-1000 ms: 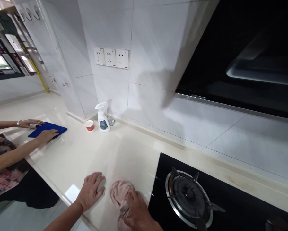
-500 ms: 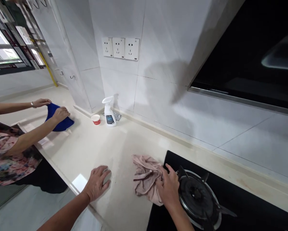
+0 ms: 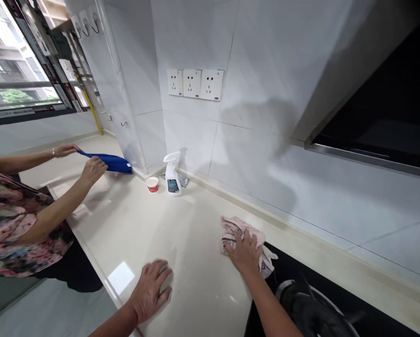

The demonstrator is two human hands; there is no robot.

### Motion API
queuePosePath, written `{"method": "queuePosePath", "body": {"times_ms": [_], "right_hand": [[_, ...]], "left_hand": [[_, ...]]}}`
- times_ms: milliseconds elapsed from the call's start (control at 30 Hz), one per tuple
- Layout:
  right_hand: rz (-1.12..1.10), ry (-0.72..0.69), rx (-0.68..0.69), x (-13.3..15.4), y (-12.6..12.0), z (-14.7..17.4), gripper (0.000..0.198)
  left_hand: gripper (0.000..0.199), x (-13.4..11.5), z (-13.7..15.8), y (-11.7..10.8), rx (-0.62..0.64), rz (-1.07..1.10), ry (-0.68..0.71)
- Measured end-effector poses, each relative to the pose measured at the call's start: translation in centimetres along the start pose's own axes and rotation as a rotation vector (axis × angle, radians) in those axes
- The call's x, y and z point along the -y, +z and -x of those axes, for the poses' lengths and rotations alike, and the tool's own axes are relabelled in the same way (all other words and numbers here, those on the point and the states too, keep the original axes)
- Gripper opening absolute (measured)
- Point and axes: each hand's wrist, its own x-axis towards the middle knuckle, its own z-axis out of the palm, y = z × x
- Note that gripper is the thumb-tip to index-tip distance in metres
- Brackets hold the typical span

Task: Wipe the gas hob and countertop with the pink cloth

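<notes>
My right hand [image 3: 244,251] presses flat on a crumpled pink cloth [image 3: 232,227] lying on the cream countertop [image 3: 181,243], at the left edge of the black gas hob [image 3: 283,271]. Part of the cloth hangs over the hob's corner. My left hand [image 3: 151,289] rests palm down on the counter near its front edge, fingers together, holding nothing. A burner [image 3: 311,313] shows at the bottom right.
At the left another person in a flowered top holds a blue cloth [image 3: 107,161] up off the counter with both hands. A white spray bottle [image 3: 173,176] and a small red-and-white cup [image 3: 152,184] stand by the tiled wall. Three wall sockets [image 3: 195,84] sit above them.
My right hand has pushed the pink cloth away from me, from the front of the counter toward the wall beside the hob. The other person has lifted the blue cloth off the counter.
</notes>
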Motion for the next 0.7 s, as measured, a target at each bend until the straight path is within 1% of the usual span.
{"method": "queuePosePath", "body": {"times_ms": [67, 133, 200, 267, 300, 367, 433, 467, 533, 600, 667, 700], "right_hand": [[-0.049, 0.016, 0.022, 1.8, -0.7, -3.1, 0.067], [-0.102, 0.024, 0.053, 4.2, -1.2, -5.1, 0.068], [-0.130, -0.009, 0.073, 6.9, -1.6, -5.7, 0.068], [-0.136, -0.098, 0.074, 9.7, -1.8, -4.8, 0.067], [-0.136, -0.161, 0.074, 11.0, -1.8, -3.7, 0.066], [-0.141, -0.303, 0.078, 13.2, -1.7, -0.4, 0.066], [-0.168, -0.446, 0.090, 14.3, -1.3, 4.0, 0.066], [-0.190, -0.515, 0.090, 14.4, -1.0, 6.5, 0.066], [-0.242, -0.632, 0.070, 13.3, -0.1, 11.8, 0.066], [-0.279, -0.697, 0.029, 10.9, 1.2, 16.7, 0.065], [-0.294, -0.683, -0.022, 8.0, 2.6, 20.2, 0.063], [-0.290, -0.650, -0.048, 6.6, 3.2, 21.0, 0.061]], "left_hand": [[0.039, 0.0, 0.2, 0.2, 0.022, 0.002, -0.006], [0.039, 0.0, 0.4, 0.5, 0.038, 0.008, -0.013], [0.042, 0.2, 0.7, 0.8, 0.034, 0.017, -0.018], [0.050, 0.4, 1.0, 0.9, 0.002, 0.017, -0.012], [0.055, 0.5, 1.0, 0.9, -0.017, 0.015, -0.006], [0.065, 0.6, 1.1, 0.9, -0.051, 0.010, 0.003], [0.071, 0.7, 1.1, 0.7, -0.071, 0.010, 0.006], [0.072, 0.7, 1.1, 0.6, -0.081, 0.013, 0.008], [0.074, 0.8, 1.0, 0.4, -0.094, 0.021, 0.016], [0.073, 1.0, 0.8, 0.4, -0.090, 0.028, 0.019], [0.071, 1.3, 0.7, 0.5, -0.078, 0.030, 0.016], [0.070, 1.4, 0.6, 0.6, -0.075, 0.029, 0.017]]}}
